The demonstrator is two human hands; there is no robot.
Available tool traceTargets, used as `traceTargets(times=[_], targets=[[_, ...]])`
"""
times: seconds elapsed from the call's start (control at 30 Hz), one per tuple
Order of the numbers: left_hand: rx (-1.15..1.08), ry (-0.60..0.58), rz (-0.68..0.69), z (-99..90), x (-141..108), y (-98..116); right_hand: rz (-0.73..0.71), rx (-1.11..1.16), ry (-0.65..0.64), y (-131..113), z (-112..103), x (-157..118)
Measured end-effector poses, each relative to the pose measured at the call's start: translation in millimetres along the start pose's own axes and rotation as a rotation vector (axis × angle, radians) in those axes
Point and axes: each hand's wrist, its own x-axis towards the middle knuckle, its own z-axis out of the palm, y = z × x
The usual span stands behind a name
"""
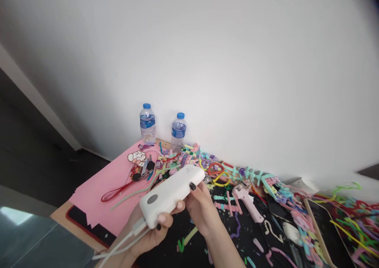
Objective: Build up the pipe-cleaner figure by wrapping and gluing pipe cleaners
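A white power bank [173, 191] with a dark oval spot near one end is held up over the table, tilted up to the right. My left hand [154, 232] wraps round its lower end, thumb and fingers on its side. A white cable [126, 240] is plugged into that end and runs down to the left. My right hand [203, 210] grips the far end, its thumb on the near side; its other fingers are mostly hidden behind. Beneath lie a black mat [174, 246] and pink paper sheets [100, 199].
Two water bottles [147, 124] stand against the wall. Keys [145, 171] with a red strap rest on the pink sheets. A pink glue gun [248, 203], many fuzzy pipe cleaners [257, 177], a white mouse [291, 233] and a tray [318, 230] lie to the right.
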Motion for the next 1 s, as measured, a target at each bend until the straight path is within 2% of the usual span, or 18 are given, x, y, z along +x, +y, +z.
traceTargets(times=[0.03,0.07,0.13,0.27,0.5,0.63,0.77,0.9,1.0], targets=[[-0.07,0.027,-0.1,9.8,-1,1,0.03,0.029,0.013,2,-2,1],[-0.116,0.038,-0.144,18.2,-2,3,0.061,0.061,0.022,3,-4,1],[-0.15,0.044,-0.164,29.9,0,5,0.117,0.117,0.031,7,-7,2],[-0.103,0.028,-0.135,41.9,8,5,0.197,0.135,0.019,11,-12,3],[0.029,0.149,-0.059,59.3,14,-5,0.201,0.137,0.104,16,-19,1],[0.32,0.245,0.028,47.1,15,-12,0.147,-0.004,0.075,13,-19,0],[0.834,0.27,0.18,36.7,11,-13,0.073,-0.072,0.085,5,-15,-2],[1.233,0.218,0.186,37.2,0,-4,0.011,-0.037,0.012,0,-8,-6],[1.421,0.268,0.18,34.1,-7,0,-0.024,-0.078,-0.048,-2,-4,-13]])
